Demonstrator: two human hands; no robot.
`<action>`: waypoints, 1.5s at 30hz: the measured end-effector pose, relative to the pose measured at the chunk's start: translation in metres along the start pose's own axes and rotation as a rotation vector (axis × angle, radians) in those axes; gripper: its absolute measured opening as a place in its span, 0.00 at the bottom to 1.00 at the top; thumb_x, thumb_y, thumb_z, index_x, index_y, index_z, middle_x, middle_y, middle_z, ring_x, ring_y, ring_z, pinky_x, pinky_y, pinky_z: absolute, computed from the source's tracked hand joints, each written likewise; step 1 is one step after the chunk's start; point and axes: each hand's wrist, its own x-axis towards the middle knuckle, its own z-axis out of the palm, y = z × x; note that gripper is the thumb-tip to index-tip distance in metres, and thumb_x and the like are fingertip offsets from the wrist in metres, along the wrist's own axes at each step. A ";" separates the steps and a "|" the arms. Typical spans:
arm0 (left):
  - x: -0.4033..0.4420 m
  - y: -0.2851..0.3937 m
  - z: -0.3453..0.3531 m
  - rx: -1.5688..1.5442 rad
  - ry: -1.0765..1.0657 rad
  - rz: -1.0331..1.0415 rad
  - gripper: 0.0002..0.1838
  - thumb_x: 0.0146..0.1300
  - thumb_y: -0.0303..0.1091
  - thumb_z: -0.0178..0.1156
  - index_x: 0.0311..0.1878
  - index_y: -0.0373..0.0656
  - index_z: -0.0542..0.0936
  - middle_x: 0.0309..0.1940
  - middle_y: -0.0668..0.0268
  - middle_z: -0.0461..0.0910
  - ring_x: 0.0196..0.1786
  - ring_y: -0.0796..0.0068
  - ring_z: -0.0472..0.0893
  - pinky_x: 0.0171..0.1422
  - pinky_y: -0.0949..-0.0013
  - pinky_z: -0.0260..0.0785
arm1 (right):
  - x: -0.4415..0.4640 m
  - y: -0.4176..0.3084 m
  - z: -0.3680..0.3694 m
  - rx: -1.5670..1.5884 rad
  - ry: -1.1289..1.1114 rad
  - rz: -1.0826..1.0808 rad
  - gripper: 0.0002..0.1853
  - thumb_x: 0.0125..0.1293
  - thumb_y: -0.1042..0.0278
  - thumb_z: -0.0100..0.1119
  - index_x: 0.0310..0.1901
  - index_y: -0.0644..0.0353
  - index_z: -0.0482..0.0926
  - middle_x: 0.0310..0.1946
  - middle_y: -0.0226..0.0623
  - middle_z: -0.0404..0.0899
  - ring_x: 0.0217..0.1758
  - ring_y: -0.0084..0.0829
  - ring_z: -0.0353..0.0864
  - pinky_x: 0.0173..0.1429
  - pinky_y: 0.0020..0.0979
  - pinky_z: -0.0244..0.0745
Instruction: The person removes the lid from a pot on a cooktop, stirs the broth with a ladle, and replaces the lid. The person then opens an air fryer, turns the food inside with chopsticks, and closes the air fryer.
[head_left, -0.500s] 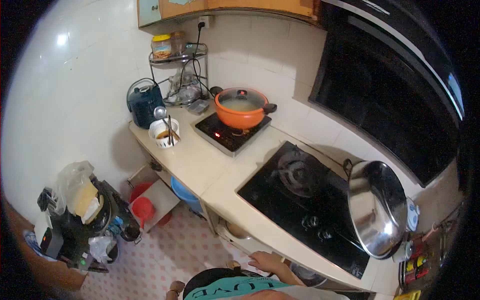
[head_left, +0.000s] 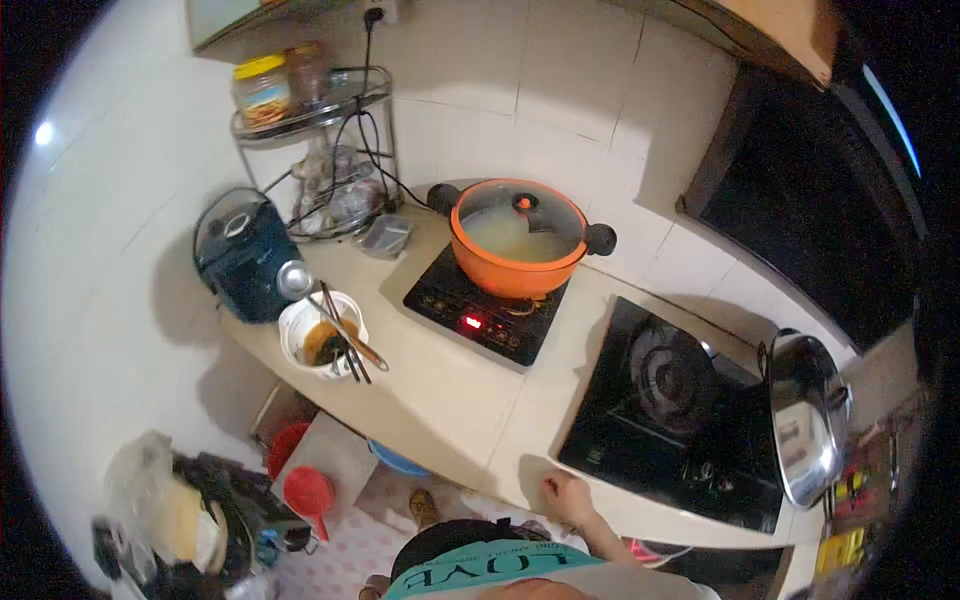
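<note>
My right hand (head_left: 566, 496) is closed, low over the front edge of the pale counter (head_left: 450, 405), left of the black gas stove (head_left: 650, 410); anything in its fingers is too small to make out. Only a sliver of my left hand (head_left: 374, 586) shows at the bottom edge, its fingers hidden. Farther back, an orange pot (head_left: 515, 272) with a glass lid sits on a lit induction cooker (head_left: 480, 318). A white bowl (head_left: 290, 335) with brown liquid, chopsticks and a ladle stands at the counter's left.
A dark green kettle (head_left: 245, 265) stands in the left corner beside a metal rack (head_left: 310, 122) with jars. At the right, a large steel lid or pan (head_left: 800, 420) leans upright. A red dipper (head_left: 308, 492) and a cluttered bin area (head_left: 190, 520) are low at left.
The view has moved closer to the counter and pot. My right hand has come up to the counter edge and closed. My left hand has mostly dropped out of view.
</note>
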 end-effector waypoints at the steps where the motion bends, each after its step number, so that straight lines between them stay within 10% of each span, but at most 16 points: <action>1: 0.016 -0.008 -0.025 0.050 -0.027 0.028 0.09 0.51 0.35 0.50 0.27 0.44 0.79 0.26 0.63 0.80 0.31 0.67 0.79 0.33 0.64 0.71 | 0.004 -0.010 0.006 -0.027 0.100 0.112 0.07 0.54 0.65 0.53 0.30 0.59 0.76 0.23 0.46 0.76 0.26 0.44 0.77 0.31 0.39 0.72; 9: 0.180 -0.020 -0.181 0.373 0.022 0.263 0.09 0.52 0.34 0.50 0.33 0.46 0.79 0.31 0.65 0.80 0.34 0.66 0.79 0.34 0.63 0.71 | 0.019 -0.025 0.035 -0.211 0.319 0.383 0.08 0.52 0.64 0.53 0.25 0.61 0.73 0.18 0.46 0.75 0.23 0.46 0.76 0.27 0.41 0.70; 12: 0.217 -0.007 -0.200 -0.662 0.238 0.181 0.08 0.51 0.35 0.52 0.26 0.46 0.79 0.26 0.62 0.79 0.29 0.63 0.78 0.32 0.60 0.69 | 0.020 -0.042 0.036 -0.151 0.371 0.452 0.07 0.52 0.68 0.53 0.25 0.62 0.72 0.20 0.47 0.74 0.24 0.45 0.75 0.28 0.40 0.70; 15: 0.223 0.012 -0.216 0.579 0.214 0.633 0.10 0.51 0.36 0.52 0.23 0.41 0.77 0.23 0.59 0.78 0.26 0.61 0.77 0.31 0.61 0.69 | 0.023 -0.056 0.035 -0.146 0.467 0.370 0.04 0.50 0.73 0.52 0.29 0.63 0.72 0.28 0.48 0.74 0.29 0.47 0.74 0.34 0.41 0.71; 17: 0.224 0.024 -0.216 0.003 -0.049 0.370 0.12 0.54 0.38 0.51 0.24 0.39 0.77 0.24 0.58 0.78 0.26 0.59 0.77 0.32 0.60 0.69 | 0.033 -0.064 0.036 -0.090 0.521 0.254 0.05 0.51 0.76 0.52 0.31 0.63 0.72 0.31 0.46 0.74 0.30 0.44 0.75 0.35 0.38 0.71; 19: 0.176 0.078 -0.242 0.865 0.253 0.649 0.16 0.55 0.42 0.51 0.21 0.40 0.77 0.25 0.57 0.78 0.29 0.58 0.77 0.32 0.55 0.68 | 0.048 -0.081 0.045 0.048 0.509 0.148 0.03 0.53 0.78 0.52 0.31 0.64 0.72 0.30 0.43 0.73 0.29 0.36 0.75 0.32 0.32 0.70; 22: 0.170 0.087 -0.250 0.254 0.225 0.504 0.10 0.52 0.36 0.50 0.21 0.44 0.76 0.27 0.58 0.76 0.32 0.58 0.76 0.35 0.60 0.67 | 0.083 -0.113 0.059 0.426 0.327 0.182 0.07 0.54 0.78 0.52 0.36 0.64 0.72 0.31 0.39 0.73 0.31 0.28 0.75 0.33 0.27 0.70; 32: 0.063 0.180 -0.291 -0.080 0.472 0.361 0.09 0.54 0.33 0.52 0.30 0.38 0.78 0.31 0.49 0.75 0.36 0.49 0.74 0.42 0.56 0.66 | 0.241 -0.193 0.087 0.784 -0.359 -0.005 0.32 0.56 0.51 0.56 0.52 0.70 0.60 0.39 0.49 0.74 0.41 0.37 0.76 0.44 0.32 0.71; 45: 0.115 0.128 -0.269 0.397 0.124 0.621 0.10 0.54 0.35 0.50 0.30 0.41 0.78 0.32 0.52 0.76 0.36 0.52 0.75 0.41 0.55 0.69 | 0.278 -0.243 0.098 0.322 -0.060 -0.239 0.15 0.57 0.60 0.50 0.34 0.67 0.72 0.27 0.53 0.76 0.34 0.50 0.76 0.40 0.43 0.70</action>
